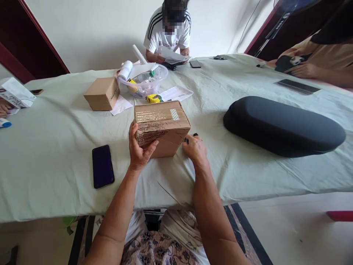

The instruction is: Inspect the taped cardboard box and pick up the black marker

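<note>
A taped cardboard box point(176, 141) stands on the cloth in front of me, with a small patterned label on its top. My left hand point(140, 149) grips its left side, thumb on the near face and fingers around the left edge. Beside the box's lower right edge, my right hand point(195, 147) is closed, resting near the cloth. Small black parts show at its fingers; what they belong to is too hidden to name. Just behind the box lies a yellow tape measure point(153, 98).
A second cardboard box point(100, 95) and a clear plastic basin point(162, 79) with bottle and papers stand behind. A phone point(103, 166) lies at left, a long black padded case point(284, 125) at right. A person point(168, 36) sits opposite holding papers; other people's hands show at both sides.
</note>
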Motion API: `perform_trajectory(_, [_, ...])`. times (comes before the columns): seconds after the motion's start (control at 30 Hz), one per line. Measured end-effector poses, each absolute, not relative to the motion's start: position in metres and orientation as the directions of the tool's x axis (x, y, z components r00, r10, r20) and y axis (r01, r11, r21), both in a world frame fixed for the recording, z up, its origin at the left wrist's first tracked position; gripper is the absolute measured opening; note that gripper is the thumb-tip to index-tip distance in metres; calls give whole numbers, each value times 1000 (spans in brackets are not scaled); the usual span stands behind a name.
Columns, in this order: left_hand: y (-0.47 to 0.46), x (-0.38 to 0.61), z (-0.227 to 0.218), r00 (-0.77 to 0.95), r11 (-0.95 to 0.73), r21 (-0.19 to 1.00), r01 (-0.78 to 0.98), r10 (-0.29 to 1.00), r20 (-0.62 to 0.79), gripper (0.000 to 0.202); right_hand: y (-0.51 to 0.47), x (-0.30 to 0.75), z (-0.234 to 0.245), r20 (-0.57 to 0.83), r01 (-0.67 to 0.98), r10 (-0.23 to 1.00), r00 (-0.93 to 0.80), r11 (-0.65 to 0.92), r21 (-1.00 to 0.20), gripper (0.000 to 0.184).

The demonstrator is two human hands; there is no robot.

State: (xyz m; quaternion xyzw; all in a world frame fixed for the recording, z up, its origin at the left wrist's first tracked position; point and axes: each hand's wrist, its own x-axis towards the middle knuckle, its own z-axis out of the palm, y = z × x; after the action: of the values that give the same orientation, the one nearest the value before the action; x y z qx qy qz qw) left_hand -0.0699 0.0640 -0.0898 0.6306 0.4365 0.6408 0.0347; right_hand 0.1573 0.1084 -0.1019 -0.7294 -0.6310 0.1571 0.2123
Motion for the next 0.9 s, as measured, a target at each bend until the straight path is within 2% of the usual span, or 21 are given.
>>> perform_trajectory(0.07, [64, -70, -89, -200, -628, 585, 513, 576, 793, 87, 109, 151, -99, 13, 829, 995, 103, -78, -553, 36])
perform_trajectory(0.13, [63, -69, -88, -197, -632, 579, 515, 571, 797, 86, 111, 146, -97, 18, 725, 996, 87, -51, -686, 34])
perform_trajectory(0.23, [63, -67, -88, -201, -626, 588, 512, 578, 791, 86, 115, 143, -94, 125, 363, 977, 170, 56, -930, 38])
perform_trajectory(0.3, [63, -65, -88, -208, -625, 593, 508, 579, 788, 84, 115, 142, -91, 214, 94, 938, 274, 195, -976, 43])
perform_trajectory(0.33, [64, -64, -88, -211, -627, 595, 503, 578, 788, 84, 114, 141, -89, 257, 7, 912, 318, 269, -963, 44])
perform_trajectory(0.4, [65, -62, -89, -210, -638, 595, 489, 576, 790, 84, 110, 137, -82, 362, -45, 847, 390, 410, -911, 43])
perform_trajectory(0.53, [65, -59, -89, -194, -661, 588, 467, 572, 797, 83, 93, 121, -62, 587, 98, 589, 555, 654, -750, 29])
perform_trajectory(0.63, [63, -58, -88, -201, -651, 607, 455, 589, 783, 80, 73, 104, -49, 716, 128, 386, 582, 826, -549, 23])
perform_trajectory(0.7, [63, -56, -88, -217, -643, 633, 430, 607, 764, 79, 58, 94, -43, 785, 74, 357, 506, 889, -452, 16])
perform_trajectory(0.73, [63, -56, -89, -227, -641, 647, 414, 615, 755, 80, 52, 89, -42, 820, 72, 381, 427, 889, -451, 16])
perform_trajectory(0.83, [64, -55, -93, -251, -644, 672, 365, 627, 737, 85, 39, 79, -38, 918, 203, 387, 85, 895, -396, 23])
perform_trajectory(0.9, [65, -55, -96, -260, -650, 681, 338, 631, 731, 88, 37, 76, -36, 933, 280, 358, -38, 900, -334, 22])
